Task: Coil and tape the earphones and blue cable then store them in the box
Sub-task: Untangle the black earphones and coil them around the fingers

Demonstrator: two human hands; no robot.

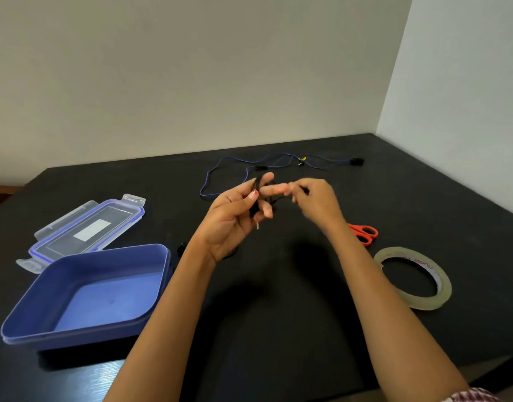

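Observation:
Above the middle of the black table, my left hand holds black earphones wound in loops round its fingers, the thumb pressing on the loops and the metal plug hanging below. My right hand pinches the loose end of the earphone wire just right of the left fingertips. A thin blue cable lies uncoiled behind both hands. The open blue box sits at the front left, with nothing in it. A roll of clear tape lies flat at the right.
The box's clear lid lies behind the box. Orange-handled scissors lie behind the tape roll, partly hidden by my right forearm. A small black piece lies by the box's far right corner. Walls close the table's back and right sides.

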